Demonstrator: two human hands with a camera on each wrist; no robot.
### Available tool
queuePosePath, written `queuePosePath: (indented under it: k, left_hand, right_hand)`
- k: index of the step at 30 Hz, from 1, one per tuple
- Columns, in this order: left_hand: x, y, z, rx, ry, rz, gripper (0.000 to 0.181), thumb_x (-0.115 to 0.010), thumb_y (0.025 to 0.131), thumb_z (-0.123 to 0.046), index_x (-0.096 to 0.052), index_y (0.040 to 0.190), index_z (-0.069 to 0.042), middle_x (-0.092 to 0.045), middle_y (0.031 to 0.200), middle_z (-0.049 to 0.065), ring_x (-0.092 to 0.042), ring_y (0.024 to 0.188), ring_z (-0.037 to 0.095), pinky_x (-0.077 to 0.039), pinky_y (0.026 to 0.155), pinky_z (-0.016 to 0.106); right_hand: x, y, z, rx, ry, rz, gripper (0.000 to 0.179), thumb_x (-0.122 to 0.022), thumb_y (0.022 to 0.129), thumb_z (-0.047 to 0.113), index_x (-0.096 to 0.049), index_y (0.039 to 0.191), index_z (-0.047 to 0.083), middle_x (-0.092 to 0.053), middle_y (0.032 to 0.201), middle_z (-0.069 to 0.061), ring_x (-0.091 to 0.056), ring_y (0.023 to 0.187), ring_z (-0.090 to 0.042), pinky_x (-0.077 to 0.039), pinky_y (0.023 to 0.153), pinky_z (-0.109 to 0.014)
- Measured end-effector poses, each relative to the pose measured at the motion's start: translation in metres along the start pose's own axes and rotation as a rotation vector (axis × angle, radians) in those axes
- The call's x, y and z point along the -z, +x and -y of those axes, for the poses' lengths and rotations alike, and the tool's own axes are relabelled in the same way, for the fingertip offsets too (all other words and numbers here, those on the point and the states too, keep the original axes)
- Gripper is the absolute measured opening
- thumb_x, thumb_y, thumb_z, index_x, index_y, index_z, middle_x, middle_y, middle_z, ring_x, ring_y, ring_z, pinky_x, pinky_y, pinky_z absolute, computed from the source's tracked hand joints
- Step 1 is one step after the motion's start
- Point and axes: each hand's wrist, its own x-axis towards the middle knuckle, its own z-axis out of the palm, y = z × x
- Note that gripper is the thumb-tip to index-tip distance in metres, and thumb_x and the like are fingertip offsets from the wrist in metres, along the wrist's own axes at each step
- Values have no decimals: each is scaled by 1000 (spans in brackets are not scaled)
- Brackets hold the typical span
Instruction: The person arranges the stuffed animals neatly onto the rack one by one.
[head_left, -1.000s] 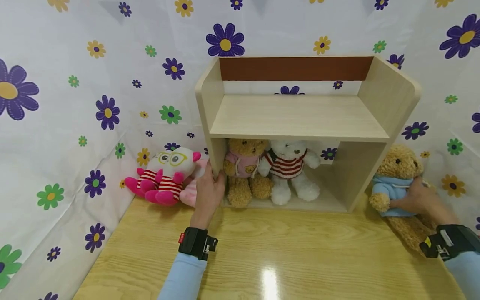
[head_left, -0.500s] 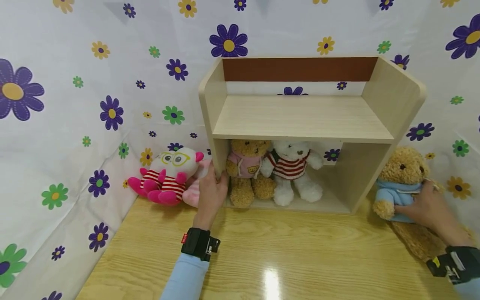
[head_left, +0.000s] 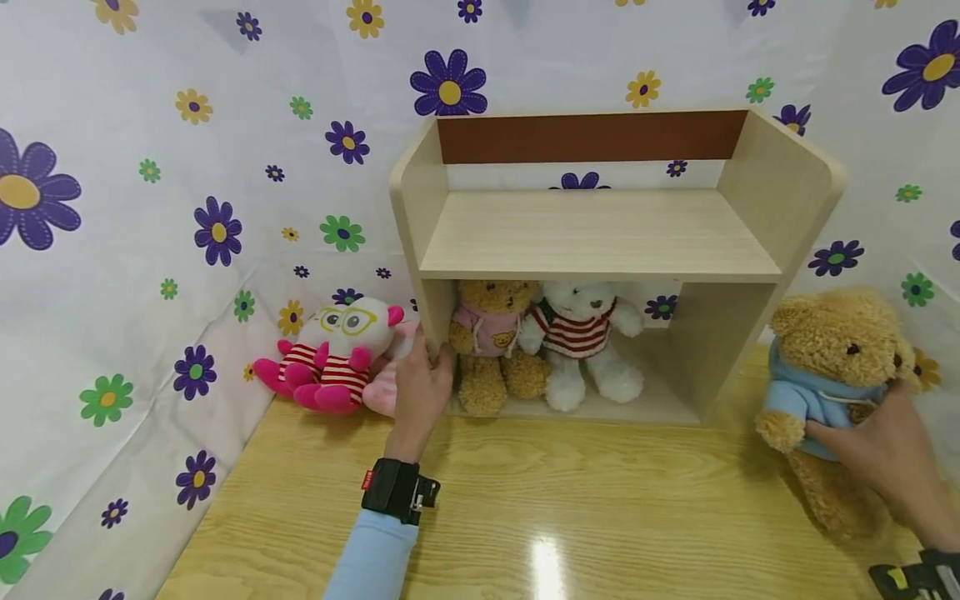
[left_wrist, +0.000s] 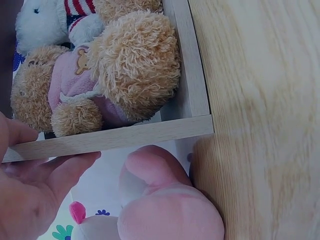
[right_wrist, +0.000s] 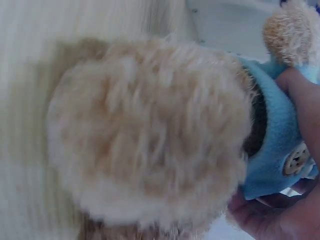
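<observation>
My right hand (head_left: pixel 881 454) grips a brown teddy bear (head_left: pixel 840 342) in a light blue hoodie round its body, to the right of the shelf. In the right wrist view the thumb and fingers wrap the blue hoodie (right_wrist: pixel 280 130), and a furry foot fills the middle, blurred. My left hand (head_left: pixel 422 392) holds the left side panel of the wooden shelf (head_left: pixel 600 233); the left wrist view has the thumb inside the panel (left_wrist: pixel 110 140) and the fingers outside. In the lower compartment sit a brown bear in a pink hoodie (head_left: pixel 491 333) and a white bear in a striped top (head_left: pixel 577 333).
Left of the shelf, a pink-and-white plush toy with yellow glasses (head_left: pixel 341 350) leans against the flowered cloth. A pale pink plush (left_wrist: pixel 165 210) is wedged beside the panel, partly hidden by my left hand. The wooden table (head_left: pixel 465 517) extends in front.
My right hand has drawn the blue-hoodie bear away from the shelf's right side, toward me and slightly right. The left hand keeps its hold on the side panel.
</observation>
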Motion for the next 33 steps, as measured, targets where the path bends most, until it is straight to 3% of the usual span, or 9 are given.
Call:
queuePosePath:
  k: [5,7,8,10,14,18,24,28,33]
  left_hand:
    - [0,-1,2,11,3,1,50,-60,100,-12,-47,148,-6,-71,109,32,-71,85,44,-55,72,57]
    - [0,0,2,9,-2,0,49,-59,100,-11,-47,147,-6,-71,110,33,-71,86,45,-56,72,57]
    - [0,0,3,6,-6,2,49,-59,100,-11,-47,148,-6,-70,111,33,-71,86,46,-56,72,58]
    - [-1,0,3,-4,-17,6,50,-59,100,-10,-46,148,-6,-70,115,34,-72,89,46,-57,74,58]
    - [-2,-1,3,-16,-26,16,52,-59,100,-10,-45,150,-6,-69,116,34,-72,87,45,-57,72,58]
    - [-2,0,5,-34,-7,-1,52,-59,99,-9,-45,149,-6,-71,111,34,-72,79,42,-56,66,55]
    - [-3,0,7,-49,7,-15,51,-60,98,-9,-46,148,-5,-71,101,33,-70,73,42,-54,62,54]
    - [-4,0,5,-42,-4,-9,51,-59,98,-7,-46,148,-5,-71,101,33,-69,73,42,-54,62,54]
    - [-1,0,4,-50,-6,-3,51,-60,98,-7,-46,148,-4,-71,108,34,-72,81,44,-56,67,56]
  right_hand:
    - [-2,-19,16,127,107,-107,129,-88,73,7,1,165,22,-28,153,-40,-34,130,-65,-28,104,-77]
    - [-6,-25,24,166,144,-148,128,-88,69,3,-6,165,25,-34,151,-35,-43,129,-54,-35,104,-69]
    - [-7,-28,28,172,153,-161,128,-89,68,3,-7,165,26,-36,150,-34,-46,127,-51,-37,102,-67]
    - [-10,-33,35,164,149,-188,128,-91,65,5,-12,164,25,-44,143,-32,-54,115,-35,-46,90,-48]
    - [-17,-45,46,123,126,-201,123,-94,65,11,-18,162,17,-50,133,-31,-54,98,-8,-43,75,-33]
    - [-25,-55,55,126,150,-170,110,-96,63,12,-32,153,7,-56,120,-18,-41,89,17,-38,67,-16]
    - [-43,-68,82,188,177,-104,90,-95,64,10,-43,137,5,-55,106,-7,-46,80,9,-40,62,-17]
    - [-63,-66,101,262,235,-119,100,-94,61,5,-41,146,8,-56,119,-9,-46,95,11,-42,73,-16]
    - [-86,-55,119,249,289,-155,105,-94,64,6,-36,151,8,-56,124,-14,-57,99,-13,-47,77,-28]
